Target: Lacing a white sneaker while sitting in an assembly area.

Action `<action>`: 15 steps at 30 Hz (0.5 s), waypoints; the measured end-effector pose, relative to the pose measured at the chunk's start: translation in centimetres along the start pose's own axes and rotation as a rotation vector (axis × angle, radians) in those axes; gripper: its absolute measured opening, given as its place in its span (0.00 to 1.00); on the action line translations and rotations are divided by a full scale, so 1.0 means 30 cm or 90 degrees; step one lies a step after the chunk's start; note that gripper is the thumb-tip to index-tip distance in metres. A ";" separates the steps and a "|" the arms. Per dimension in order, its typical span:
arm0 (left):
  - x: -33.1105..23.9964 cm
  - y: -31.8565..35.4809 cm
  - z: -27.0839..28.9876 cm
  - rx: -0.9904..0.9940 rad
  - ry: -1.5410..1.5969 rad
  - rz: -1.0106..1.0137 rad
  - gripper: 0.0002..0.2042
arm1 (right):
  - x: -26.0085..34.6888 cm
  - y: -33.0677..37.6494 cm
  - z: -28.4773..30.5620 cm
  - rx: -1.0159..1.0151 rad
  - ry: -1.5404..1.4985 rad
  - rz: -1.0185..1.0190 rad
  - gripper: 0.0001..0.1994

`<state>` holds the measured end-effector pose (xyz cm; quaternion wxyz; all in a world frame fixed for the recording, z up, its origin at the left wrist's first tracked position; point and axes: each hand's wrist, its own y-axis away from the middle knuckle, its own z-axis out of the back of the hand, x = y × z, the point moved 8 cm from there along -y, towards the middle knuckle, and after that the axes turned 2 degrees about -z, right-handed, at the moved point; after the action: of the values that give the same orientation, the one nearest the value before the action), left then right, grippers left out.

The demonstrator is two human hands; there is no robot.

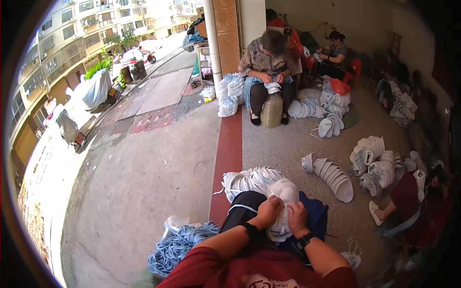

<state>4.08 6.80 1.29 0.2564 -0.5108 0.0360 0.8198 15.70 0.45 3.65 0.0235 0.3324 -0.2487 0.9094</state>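
Note:
A white shoe upper [284, 189] rests across my lap, its toe end pointing away from me. My left hand [271, 210] is closed in a pinch over the upper's lacing area. Opposite it, my right hand [297, 216] has its fingers drawn together at the upper's right side. Whatever thin thing the fingertips hold is too small to make out. A stack of white uppers with pale blue marks [249, 181] lies just beyond my knees. By my left side is a heap of light blue shoelaces [183, 242].
Nested white uppers [332, 176] lie on the floor ahead right, with more piles [374, 161] beyond. A seated person [270, 60] handles an upper over a large ribbed plastic bottle [272, 110]. Another person [334, 56] sits farther back. A street lies left.

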 end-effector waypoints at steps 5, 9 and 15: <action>-0.010 0.043 0.018 0.048 -0.053 -0.023 0.06 | -0.013 0.038 -0.028 0.001 -0.052 -0.051 0.02; 0.044 -0.018 0.007 0.130 0.029 0.022 0.13 | -0.062 -0.033 -0.062 0.171 -0.038 -0.070 0.02; -0.026 -0.080 0.120 0.140 -0.046 -0.025 0.12 | -0.155 -0.133 0.031 0.269 -0.287 -0.170 0.01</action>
<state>2.51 9.75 4.15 0.3282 -0.4506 0.1064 0.8234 20.71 4.08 3.14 0.0177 0.5523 -0.0078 0.8334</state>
